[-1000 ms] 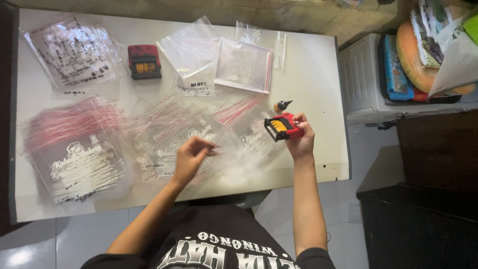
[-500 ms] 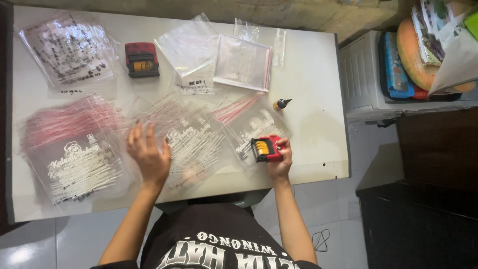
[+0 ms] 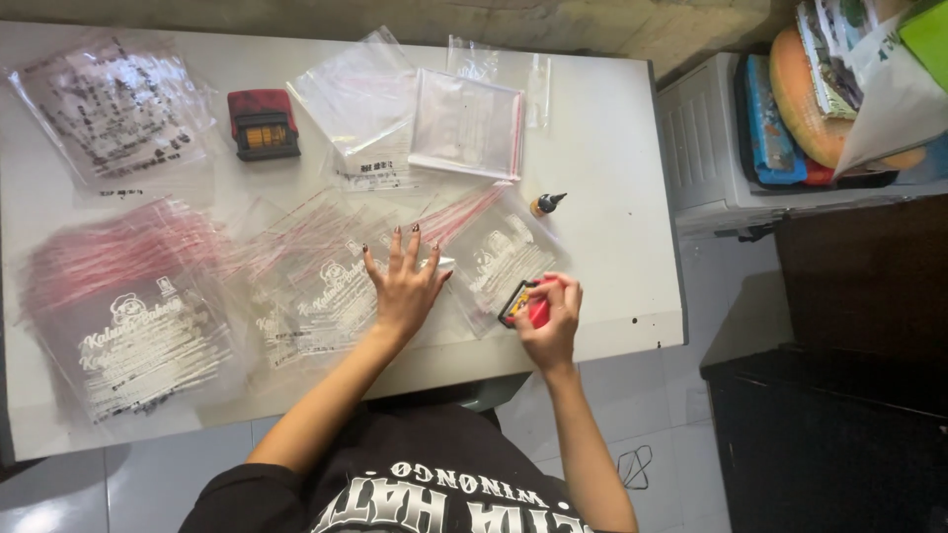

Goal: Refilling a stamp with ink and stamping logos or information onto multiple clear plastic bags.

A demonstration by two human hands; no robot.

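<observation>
Left hand (image 3: 403, 281): now lying flat, fingers spread, pinning bag (image 3: 326, 291).
Right hand (image 3: 549, 321): lowered, gripping stamp (image 3: 527, 304), pressing onto bag.

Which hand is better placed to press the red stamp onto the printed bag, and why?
The right hand: it already grips the red stamp at the printed bag's edge. The left hand lies flat on the neighbouring bags, probably steadying them.
</observation>
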